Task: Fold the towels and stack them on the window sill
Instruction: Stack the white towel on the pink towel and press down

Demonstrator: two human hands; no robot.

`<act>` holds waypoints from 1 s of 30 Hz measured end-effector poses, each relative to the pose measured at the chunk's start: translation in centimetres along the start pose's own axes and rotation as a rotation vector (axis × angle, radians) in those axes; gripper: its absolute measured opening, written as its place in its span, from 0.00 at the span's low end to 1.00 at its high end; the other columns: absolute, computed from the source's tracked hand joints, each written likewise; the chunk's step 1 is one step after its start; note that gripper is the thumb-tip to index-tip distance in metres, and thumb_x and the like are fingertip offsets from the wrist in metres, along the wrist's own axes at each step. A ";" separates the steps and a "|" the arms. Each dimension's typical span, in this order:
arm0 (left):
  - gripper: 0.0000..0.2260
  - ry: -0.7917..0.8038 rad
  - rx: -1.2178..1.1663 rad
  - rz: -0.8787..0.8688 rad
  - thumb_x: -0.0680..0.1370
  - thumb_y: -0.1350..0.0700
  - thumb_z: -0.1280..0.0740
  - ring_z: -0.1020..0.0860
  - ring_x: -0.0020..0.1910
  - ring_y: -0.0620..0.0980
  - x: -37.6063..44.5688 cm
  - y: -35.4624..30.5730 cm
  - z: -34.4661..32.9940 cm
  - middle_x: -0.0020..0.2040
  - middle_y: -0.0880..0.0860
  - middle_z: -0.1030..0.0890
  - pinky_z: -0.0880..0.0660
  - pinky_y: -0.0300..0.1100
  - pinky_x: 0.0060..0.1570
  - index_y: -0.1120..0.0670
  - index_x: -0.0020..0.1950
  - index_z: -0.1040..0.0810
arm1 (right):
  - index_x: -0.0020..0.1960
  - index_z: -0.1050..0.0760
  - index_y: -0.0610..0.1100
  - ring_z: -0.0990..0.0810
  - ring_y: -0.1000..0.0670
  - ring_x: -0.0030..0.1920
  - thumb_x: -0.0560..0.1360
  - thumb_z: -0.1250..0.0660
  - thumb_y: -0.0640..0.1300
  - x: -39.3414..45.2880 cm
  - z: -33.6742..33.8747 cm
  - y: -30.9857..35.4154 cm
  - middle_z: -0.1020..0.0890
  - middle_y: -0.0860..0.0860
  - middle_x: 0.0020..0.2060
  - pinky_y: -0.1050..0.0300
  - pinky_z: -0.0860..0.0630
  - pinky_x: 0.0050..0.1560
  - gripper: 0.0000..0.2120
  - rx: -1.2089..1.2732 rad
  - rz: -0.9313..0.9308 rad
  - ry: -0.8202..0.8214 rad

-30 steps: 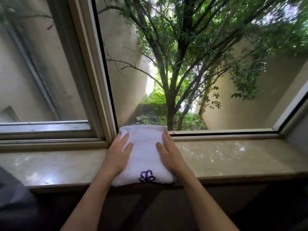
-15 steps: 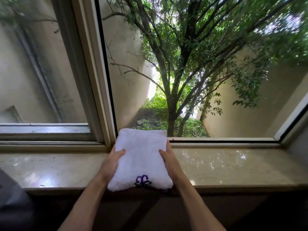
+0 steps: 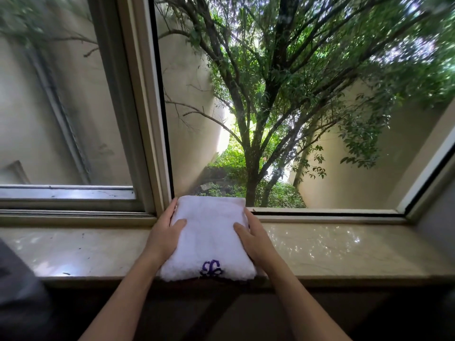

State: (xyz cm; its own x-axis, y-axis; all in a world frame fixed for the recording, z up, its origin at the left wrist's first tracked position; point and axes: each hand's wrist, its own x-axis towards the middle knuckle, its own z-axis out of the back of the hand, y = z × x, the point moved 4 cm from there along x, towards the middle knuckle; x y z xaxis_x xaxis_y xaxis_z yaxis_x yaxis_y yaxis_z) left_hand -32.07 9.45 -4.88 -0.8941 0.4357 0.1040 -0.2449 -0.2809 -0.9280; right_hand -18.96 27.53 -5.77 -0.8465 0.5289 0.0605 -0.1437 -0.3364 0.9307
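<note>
A folded white towel (image 3: 209,237) lies on the marble window sill (image 3: 332,249), its far edge up against the bottom rail of the window frame (image 3: 320,214) and its near folded edge reaching the sill's front lip, perhaps just over it. A purple embroidered monogram (image 3: 211,268) sits at the middle of that near edge, facing the camera. Both hands are on it, one at each side: the left hand (image 3: 165,236) clasps the towel's left edge, thumb laid over the top surface and the fingers running along the side, their tips reaching towards the far left corner by the vertical mullion (image 3: 147,107). The right hand (image 3: 254,238) mirrors it on the right edge, thumb on top pointing inward, fingers wrapped down the side and mostly hidden behind the cloth. So the towel is held between the two hands, thumbs above, fingers at the flanks; whether it rests fully on the stone or is lifted a touch, I cannot tell. Both bare forearms come up from the bottom of the view, spread apart. The sill shines with dappled light to the right of the towel and carries a few dark specks to the left. Through the glass stands a leafy tree (image 3: 251,168) between pale outer walls, with green shrubs at its foot.
</note>
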 end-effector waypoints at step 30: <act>0.13 0.200 -0.034 0.100 0.81 0.55 0.39 0.22 0.55 0.41 0.1 0.5 -1.0 0.59 0.44 0.23 0.27 0.33 0.48 0.47 0.65 0.29 | 0.71 0.32 0.49 0.30 0.52 0.65 0.81 0.49 0.58 0.5 3.7 -0.7 0.27 0.56 0.63 0.49 0.35 0.69 0.23 0.293 -0.177 0.052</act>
State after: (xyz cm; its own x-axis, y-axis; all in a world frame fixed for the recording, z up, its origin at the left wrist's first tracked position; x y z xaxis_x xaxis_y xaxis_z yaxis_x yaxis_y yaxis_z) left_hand -31.88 10.18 -5.68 -0.8202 0.5690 -0.0593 -0.1424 -0.3035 -0.9421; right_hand -17.42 30.94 -5.03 -0.8476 0.5163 -0.1222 -0.1432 -0.0008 0.9897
